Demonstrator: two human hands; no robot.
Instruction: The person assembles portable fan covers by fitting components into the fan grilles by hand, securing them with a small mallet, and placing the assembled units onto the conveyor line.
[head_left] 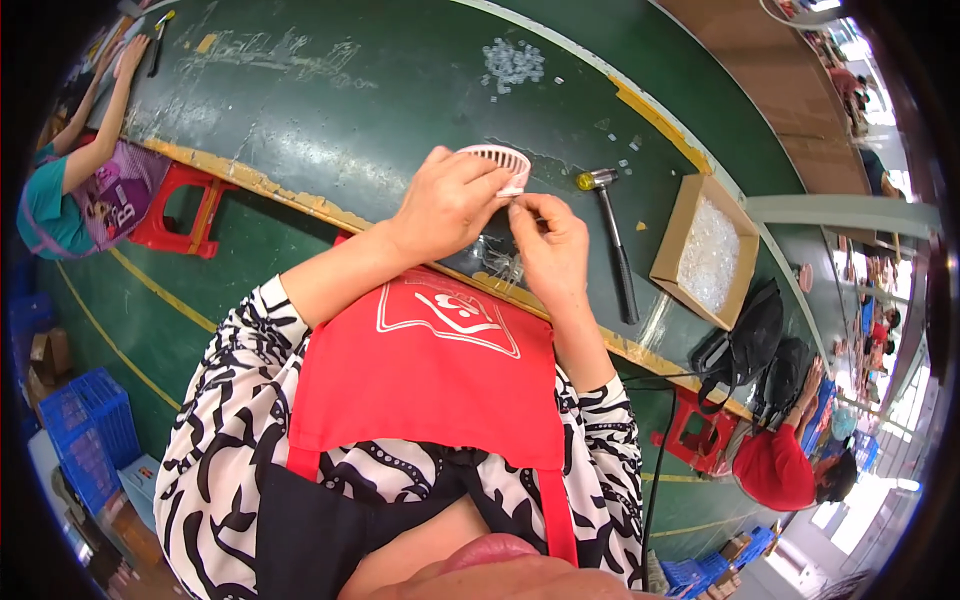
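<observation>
One pale pink slotted part [513, 162] is being gripped by the left hand [447, 202] over the green table [390, 110]. The right hand [555, 245] is being held at its near corner, thumb and index pressed together; whether anything is being pinched can't be told. Rightward, a hammer [616, 245] and carton [671, 243] are lying.

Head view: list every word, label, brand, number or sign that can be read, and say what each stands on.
Red apron: white outlined emblem; the lettering along its upper edge is too small to read.
Purple cloth on the co-worker at left: pale lettering, which I won't copy out.
Pink slotted part, hammer, cardboard box: no lettering I can make out.
</observation>
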